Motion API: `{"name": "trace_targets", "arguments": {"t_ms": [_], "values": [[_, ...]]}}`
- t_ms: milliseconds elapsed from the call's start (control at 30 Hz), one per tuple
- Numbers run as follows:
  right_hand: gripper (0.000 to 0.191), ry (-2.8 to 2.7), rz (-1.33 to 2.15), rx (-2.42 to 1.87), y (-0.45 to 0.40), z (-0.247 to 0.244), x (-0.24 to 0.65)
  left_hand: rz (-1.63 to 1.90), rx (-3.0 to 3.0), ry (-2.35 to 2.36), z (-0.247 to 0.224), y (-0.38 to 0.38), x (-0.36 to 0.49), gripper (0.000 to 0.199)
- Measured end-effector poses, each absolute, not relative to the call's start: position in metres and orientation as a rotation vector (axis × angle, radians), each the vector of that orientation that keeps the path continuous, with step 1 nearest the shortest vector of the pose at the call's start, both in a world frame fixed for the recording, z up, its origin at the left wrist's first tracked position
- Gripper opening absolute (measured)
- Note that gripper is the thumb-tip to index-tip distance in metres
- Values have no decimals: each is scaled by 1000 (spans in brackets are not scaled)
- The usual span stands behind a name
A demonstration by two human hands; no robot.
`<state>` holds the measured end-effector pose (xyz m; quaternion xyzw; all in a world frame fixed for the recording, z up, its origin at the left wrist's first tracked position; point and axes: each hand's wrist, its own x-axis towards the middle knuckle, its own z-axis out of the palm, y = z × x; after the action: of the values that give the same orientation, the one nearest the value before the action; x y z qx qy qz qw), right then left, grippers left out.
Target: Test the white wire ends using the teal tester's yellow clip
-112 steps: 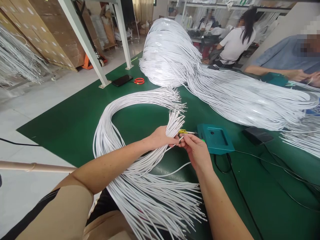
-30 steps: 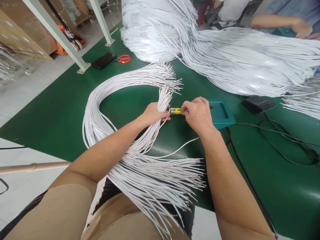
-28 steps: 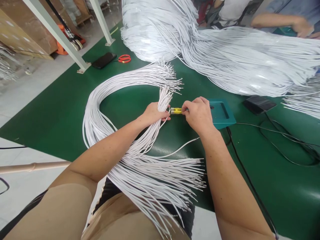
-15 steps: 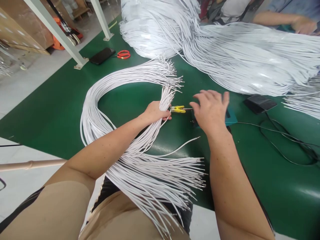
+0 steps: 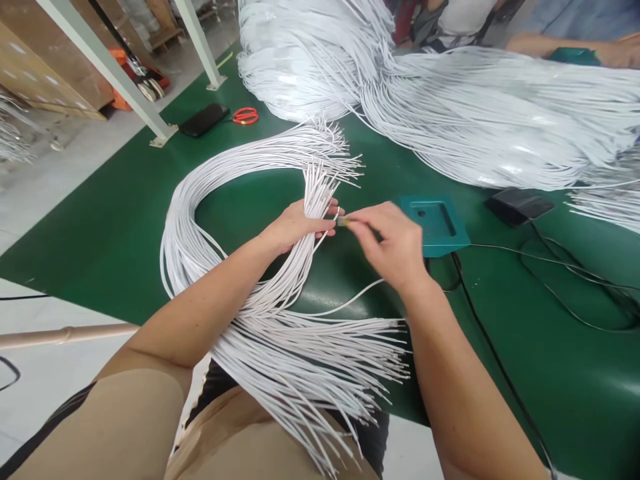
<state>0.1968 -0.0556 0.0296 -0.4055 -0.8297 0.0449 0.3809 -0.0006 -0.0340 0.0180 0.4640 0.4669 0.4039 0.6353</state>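
My left hand (image 5: 295, 227) is wrapped round a bunch of white wires (image 5: 313, 193), their tips pointing up past the thumb. Just right of it, my right hand (image 5: 390, 240) pinches a small yellow-and-grey clip (image 5: 343, 221), blurred and partly hidden by the fingers, close to one wire end at my left fingertips. More white wires (image 5: 187, 193) curve round on the green table, and another fanned-out part (image 5: 320, 353) spreads below my left forearm. Behind my right hand lies a teal tray-like device (image 5: 440, 227) with cables.
Large piles of white wire (image 5: 480, 113) cover the far side. A black phone (image 5: 204, 120) and red-handled scissors (image 5: 245, 116) lie at the back left, near metal posts (image 5: 110, 73). A black box (image 5: 520, 207) and looped cables are at the right. A person's arm (image 5: 535, 45) shows behind the piles.
My right hand has moved left and closed on the clip, which was beside my left hand. The teal device is now uncovered. My left hand has shifted slightly left with the wires.
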Motion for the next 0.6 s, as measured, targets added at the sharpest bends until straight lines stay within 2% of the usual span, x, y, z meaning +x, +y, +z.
{"name": "trace_targets", "arguments": {"t_ms": [133,367,500,600], "values": [[21,-2326,258,-765,-70,30,174,924,1006,1003,19,-35,-1,58],[25,-2677,197,-1006,-73,24,165,876,1039,1095,22,-33,-5,39],[24,-2744,435,-1224,-74,26,166,811,1118,1126,25,-34,-5,39],[30,-2657,843,-1375,-75,30,174,808,1165,1161,26,-35,-3,40]]}}
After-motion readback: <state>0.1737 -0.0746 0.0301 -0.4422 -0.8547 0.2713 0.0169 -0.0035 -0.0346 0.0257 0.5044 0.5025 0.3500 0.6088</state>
